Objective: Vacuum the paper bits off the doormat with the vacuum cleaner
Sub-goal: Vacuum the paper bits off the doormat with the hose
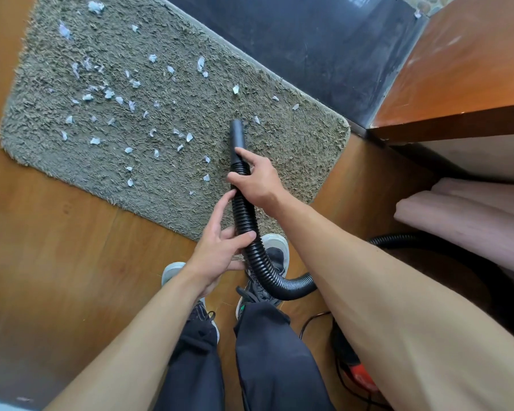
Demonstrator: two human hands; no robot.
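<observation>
Brown wood floor [57,232] fills the left and bottom of the frame, smooth and a bit shiny. On it, from the upper left to the middle, lies the doormat [175,173], grey-green, shaggy and soft, with round corners. Little white paper bits [110,93] are all over it, most in the upper left part. They look thin and very light, so they should lift off easily.

At the middle of the frame is the black hose [247,226]. It is bumpy with rings and bends like a snake. Its smooth hard nozzle [238,134] points at the mat. The right hand [258,185] is wrapped around the hose just behind the nozzle, a good firm spot to steer from. The left hand [220,250] holds the hose lower down, with some fingers loose. Part of the vacuum body [356,372], red and black, peeks out at the lower right.
</observation>
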